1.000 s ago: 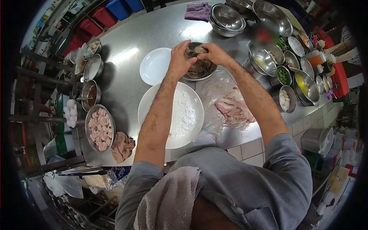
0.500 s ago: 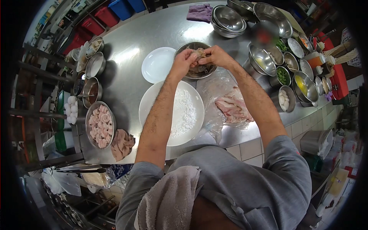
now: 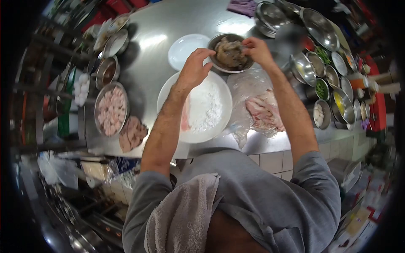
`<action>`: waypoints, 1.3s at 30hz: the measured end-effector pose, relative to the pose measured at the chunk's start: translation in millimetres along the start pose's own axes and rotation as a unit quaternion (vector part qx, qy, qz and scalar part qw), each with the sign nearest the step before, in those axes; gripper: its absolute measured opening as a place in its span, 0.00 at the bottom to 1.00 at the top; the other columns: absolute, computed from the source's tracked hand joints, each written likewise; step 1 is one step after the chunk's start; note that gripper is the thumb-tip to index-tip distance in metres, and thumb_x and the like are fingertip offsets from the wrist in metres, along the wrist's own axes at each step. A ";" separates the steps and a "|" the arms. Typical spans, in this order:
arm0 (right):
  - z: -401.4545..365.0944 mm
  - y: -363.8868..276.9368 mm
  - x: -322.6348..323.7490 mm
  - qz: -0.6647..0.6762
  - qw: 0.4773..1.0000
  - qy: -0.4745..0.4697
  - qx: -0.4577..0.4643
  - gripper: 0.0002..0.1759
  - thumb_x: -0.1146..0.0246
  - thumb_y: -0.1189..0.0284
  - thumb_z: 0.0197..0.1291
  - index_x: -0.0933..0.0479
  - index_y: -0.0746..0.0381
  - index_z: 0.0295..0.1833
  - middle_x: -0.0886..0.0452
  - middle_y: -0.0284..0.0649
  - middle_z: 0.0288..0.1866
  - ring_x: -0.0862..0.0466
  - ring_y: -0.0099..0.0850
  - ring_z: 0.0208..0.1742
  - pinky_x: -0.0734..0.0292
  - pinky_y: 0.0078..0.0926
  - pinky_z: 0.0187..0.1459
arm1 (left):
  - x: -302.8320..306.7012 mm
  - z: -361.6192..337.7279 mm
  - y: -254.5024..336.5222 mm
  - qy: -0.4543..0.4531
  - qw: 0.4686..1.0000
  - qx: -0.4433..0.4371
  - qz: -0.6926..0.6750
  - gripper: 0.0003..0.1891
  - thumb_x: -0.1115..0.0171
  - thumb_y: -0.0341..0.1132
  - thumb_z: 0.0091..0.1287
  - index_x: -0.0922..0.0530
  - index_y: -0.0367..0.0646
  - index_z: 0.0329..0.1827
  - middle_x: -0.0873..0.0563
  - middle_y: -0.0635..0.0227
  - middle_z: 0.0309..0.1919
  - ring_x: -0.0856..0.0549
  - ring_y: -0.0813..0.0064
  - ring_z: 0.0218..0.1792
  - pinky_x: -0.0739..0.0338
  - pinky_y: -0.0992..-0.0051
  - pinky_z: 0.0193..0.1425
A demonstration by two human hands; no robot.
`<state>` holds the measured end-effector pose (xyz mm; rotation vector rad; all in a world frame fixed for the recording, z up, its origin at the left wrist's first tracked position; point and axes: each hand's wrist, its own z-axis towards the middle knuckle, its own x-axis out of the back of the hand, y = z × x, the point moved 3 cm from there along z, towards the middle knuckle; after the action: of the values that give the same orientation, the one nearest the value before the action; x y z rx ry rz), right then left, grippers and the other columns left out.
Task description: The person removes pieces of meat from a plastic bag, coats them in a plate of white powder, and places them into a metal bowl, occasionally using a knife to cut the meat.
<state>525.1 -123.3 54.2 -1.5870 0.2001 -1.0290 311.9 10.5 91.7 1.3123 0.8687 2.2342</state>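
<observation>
A metal bowl [image 3: 214, 66] holds a heap of wet, brownish-grey pieces [image 3: 228, 51]. My left hand [image 3: 197, 66] is at the bowl's left side, fingers apart and holding nothing. At the right rim is my right hand [image 3: 256, 50], its fingertips drawn together over the edge; whether they hold anything is hidden. Nearer me stands a large white bowl [image 3: 225, 114] with white powder [image 3: 207, 103] and a pinkish strip [image 3: 185, 113] partly behind my left forearm. An empty white plate [image 3: 180, 52] lies beyond it. Pale pink meat [image 3: 263, 110] rests on clear plastic to the right.
On the left are a bowl of pink pieces [image 3: 112, 109], a crumpled brown cloth [image 3: 133, 133] and white eggs [image 3: 80, 89]. Several metal bowls with greens [image 3: 321, 88], yellow liquid [image 3: 338, 101] and white pieces [image 3: 318, 113] line the right. A purple cloth [image 3: 241, 6] lies at the back.
My hands have moved apart, and the brownish pieces they held together now lie in the metal bowl. The view has shifted, and the pinkish strip in the white bowl has come into sight.
</observation>
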 end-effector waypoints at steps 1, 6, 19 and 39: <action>-4.0 -8.9 1.5 -0.009 1.000 -0.002 0.023 0.18 0.32 0.77 0.42 0.22 0.65 0.44 0.18 0.41 0.37 0.20 0.28 0.39 0.25 0.25 0.42 | 14.6 -19.5 -0.5 0.010 1.000 0.018 0.008 0.18 0.38 0.25 0.54 0.23 0.40 0.49 0.22 0.58 0.48 0.21 0.63 0.47 0.27 0.70 0.54; -39.9 -57.0 -25.1 0.148 0.985 -0.084 0.016 0.21 0.36 0.78 0.50 0.27 0.62 0.53 0.19 0.38 0.37 0.22 0.21 0.36 0.28 0.21 0.38 | 59.0 -133.5 -8.7 -0.045 0.988 0.138 0.057 0.12 0.36 0.25 0.51 0.19 0.39 0.40 0.19 0.62 0.36 0.21 0.66 0.40 0.25 0.71 0.44; -162.8 -77.5 -194.4 0.128 0.953 -0.270 -0.053 0.12 0.34 0.78 0.47 0.25 0.68 0.39 0.24 0.36 0.24 0.24 0.21 0.24 0.27 0.20 0.26 | 18.3 -196.9 -5.8 -0.212 0.933 0.152 0.249 0.07 0.40 0.33 0.51 0.19 0.46 0.32 0.17 0.65 0.35 0.19 0.64 0.38 0.30 0.65 0.44; -184.8 -106.1 -194.5 -0.206 0.951 -0.160 0.165 0.16 0.37 0.71 0.48 0.24 0.58 0.45 0.24 0.43 0.37 0.26 0.42 0.45 0.31 0.38 0.48 | 36.4 -152.2 -54.3 -0.182 0.975 0.123 -0.012 0.09 0.45 0.27 0.59 0.24 0.38 0.42 0.21 0.57 0.37 0.21 0.54 0.43 0.26 0.63 0.45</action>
<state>238.1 -100.1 37.3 -1.4865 -0.5222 -1.0352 162.5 25.5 21.6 1.7425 1.0325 1.8228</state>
